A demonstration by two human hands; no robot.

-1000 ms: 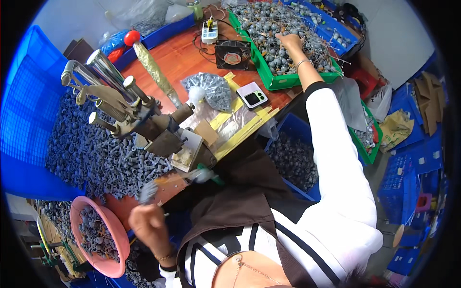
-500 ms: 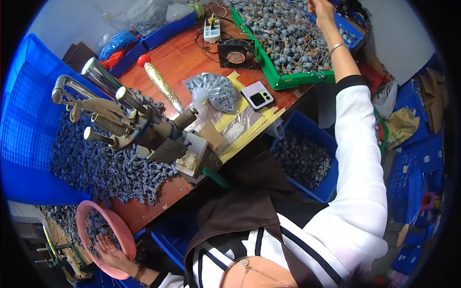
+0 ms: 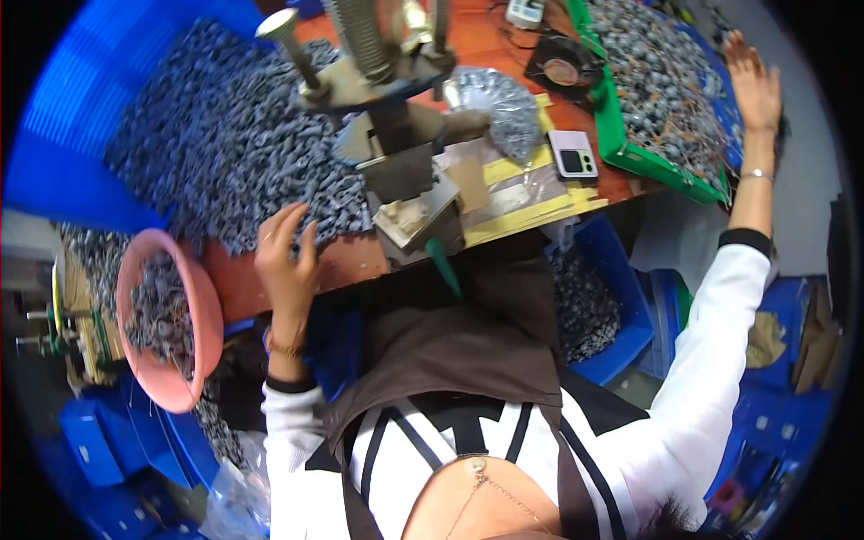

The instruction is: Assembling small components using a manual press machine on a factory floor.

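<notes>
My left hand is raised by the front edge of the red-brown table, its fingers apart and nothing seen in them. Just beyond it lies a big heap of small grey moulded parts. To its right stands a metal hand press, its upper part cut off by the frame. A pink basin with more grey parts sits at its left. Far to the right, my right hand stretches out with spread fingers beside a green tray. That tray holds many grey round pieces with thin stems.
A clear bag of grey parts, a flip phone and a small black fan lie between press and tray. Below the table edge is a blue bin with dark pieces. A blue mesh crate borders the heap.
My left hand has left the pink basin and come up to the table edge. My right hand's fingers have opened out, and it is at the tray's outer side. The view has shifted.
</notes>
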